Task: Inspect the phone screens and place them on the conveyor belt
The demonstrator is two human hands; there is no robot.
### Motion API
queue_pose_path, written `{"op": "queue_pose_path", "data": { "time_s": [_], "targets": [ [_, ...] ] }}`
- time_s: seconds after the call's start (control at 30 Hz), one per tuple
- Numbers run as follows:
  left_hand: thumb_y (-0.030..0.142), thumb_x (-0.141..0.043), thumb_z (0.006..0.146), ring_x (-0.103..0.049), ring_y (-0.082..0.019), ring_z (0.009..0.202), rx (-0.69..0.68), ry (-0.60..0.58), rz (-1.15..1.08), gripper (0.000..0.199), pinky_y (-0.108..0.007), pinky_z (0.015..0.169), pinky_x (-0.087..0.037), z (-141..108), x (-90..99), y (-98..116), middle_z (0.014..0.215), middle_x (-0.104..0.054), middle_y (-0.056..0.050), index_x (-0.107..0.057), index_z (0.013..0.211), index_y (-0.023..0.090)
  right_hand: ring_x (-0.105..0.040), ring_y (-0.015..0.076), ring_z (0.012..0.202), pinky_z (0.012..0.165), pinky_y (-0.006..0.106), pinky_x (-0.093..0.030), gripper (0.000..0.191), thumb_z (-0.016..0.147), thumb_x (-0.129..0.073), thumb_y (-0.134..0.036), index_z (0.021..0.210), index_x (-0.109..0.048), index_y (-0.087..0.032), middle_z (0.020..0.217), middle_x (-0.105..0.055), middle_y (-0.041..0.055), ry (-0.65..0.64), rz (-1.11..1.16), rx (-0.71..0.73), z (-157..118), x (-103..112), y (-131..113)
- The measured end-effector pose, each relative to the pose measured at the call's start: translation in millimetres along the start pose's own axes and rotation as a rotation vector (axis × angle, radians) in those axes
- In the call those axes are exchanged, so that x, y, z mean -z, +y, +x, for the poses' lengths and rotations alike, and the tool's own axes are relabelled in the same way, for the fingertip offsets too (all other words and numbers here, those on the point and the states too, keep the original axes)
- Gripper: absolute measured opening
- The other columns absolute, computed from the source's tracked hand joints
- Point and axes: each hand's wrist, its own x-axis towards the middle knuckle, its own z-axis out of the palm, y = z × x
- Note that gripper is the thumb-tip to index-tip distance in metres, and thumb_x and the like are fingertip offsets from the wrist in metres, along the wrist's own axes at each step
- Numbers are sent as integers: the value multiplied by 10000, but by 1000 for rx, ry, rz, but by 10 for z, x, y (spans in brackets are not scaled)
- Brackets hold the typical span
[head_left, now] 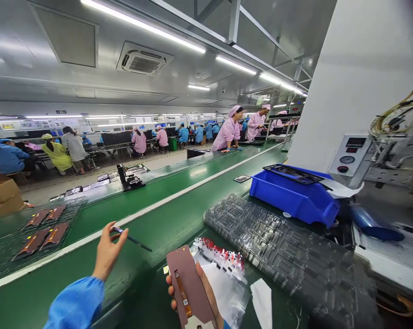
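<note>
The fingers of the right hand (pixel 206 292) grip a phone display panel (pixel 187 285); left of the panel, the fingers of the left hand (pixel 108 251) pinch a thin black stick (pixel 133 238) over the green counter (pixel 138 292). Beyond the panel lie a clear plastic tray (pixel 288 256) and a blue bin (pixel 292 201).

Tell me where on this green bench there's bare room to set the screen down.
Bare green bench lies between the white line and the clear trays, left of the blue bin, and beyond the line. Crowded: around the right hand, by the bag of parts.
</note>
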Motion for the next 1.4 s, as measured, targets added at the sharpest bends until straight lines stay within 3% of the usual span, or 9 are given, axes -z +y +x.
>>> {"op": "queue_pose_path", "data": {
  "time_s": [0.07, 0.13, 0.23, 0.37, 0.5, 0.63, 0.83, 1.1, 1.4],
  "targets": [
    [660, -619, 733, -667, -315, 1027, 108, 3, -157, 833, -443, 755, -611, -275, 410, -1, 1219, -595, -147, -374, 1384, 202, -689, 179, 799, 650, 252, -534, 818, 651, -691, -769, 1069, -712, -66, 980, -752, 121, 10, -29, 26, -42, -49, 24],
    [626, -753, 630, -643, -329, 1103, 282, 8, -417, 898, -408, 773, -617, -631, 726, -36, 1217, -636, -122, -422, 1377, 253, -697, 178, 776, 624, 244, -530, 764, 707, -693, -720, 1111, -701, -72, 978, -757, 122, 15, -58, 32, -99, -115, 44],
    [566, -850, 521, -637, -354, 1127, 433, 16, -652, 863, -398, 861, -595, -1254, 997, -112, 1196, -688, -97, -559, 1275, 263, -706, 197, 877, 707, 277, -547, 605, 762, -738, -584, 1196, -671, -167, 1124, -735, 105, 24, -123, 86, -207, -236, 77],
    [609, -853, 454, -642, -428, 1092, 534, 44, -833, 836, -528, 856, -572, -2066, 1021, -60, 1163, -719, -109, -632, 1186, 270, -609, 256, 1171, 939, 379, -512, 622, 745, -785, -513, 1297, -604, -288, 1347, -623, 84, -27, -449, 220, -384, -390, 152],
    [593, -875, 450, -605, -410, 1166, 513, 7, -910, 927, -483, 924, -536, -2552, 886, 156, 1317, -636, -142, -606, 1271, 255, -517, 285, 1291, 1042, 418, -453, 699, 752, -741, -590, 1378, -520, -371, 1474, -501, 72, -135, -838, 222, -582, -495, 251],
    [612, -863, 487, -587, -395, 1191, 451, -132, -891, 988, -455, 1001, -477, -2710, 838, 250, 1342, -600, -189, -564, 1338, 209, -428, 310, 1372, 1111, 457, -389, 648, 809, -686, -577, 1395, -507, -366, 1536, -412, 92, -246, -1155, 237, -746, -580, 323],
    [636, -815, 573, -526, -392, 1269, 348, -329, -803, 975, -477, 1069, -412, -2745, 901, 216, 1378, -567, -177, -506, 1400, 222, -432, 310, 1374, 1101, 444, -407, 617, 841, -665, -541, 1403, -506, -340, 1504, -454, 125, -331, -1422, 304, -840, -641, 343],
    [571, -802, 653, -528, -344, 1283, 278, -393, -833, 866, -460, 1111, -374, -2725, 837, 260, 1372, -584, -139, -507, 1407, 265, -453, 296, 1359, 1098, 433, -412, 625, 850, -687, -475, 1422, -479, -332, 1516, -429, 130, -462, -1493, 275, -858, -643, 415],
    [453, -857, 643, -474, -346, 1338, 325, -422, -937, 867, -443, 1033, -465, -2767, 728, 306, 1361, -594, -151, -490, 1409, 278, -483, 325, 1333, 1065, 439, -457, 650, 818, -733, -444, 1412, -503, -312, 1491, -466, 143, -463, -1635, 272, -901, -646, 536]
  ]
}}
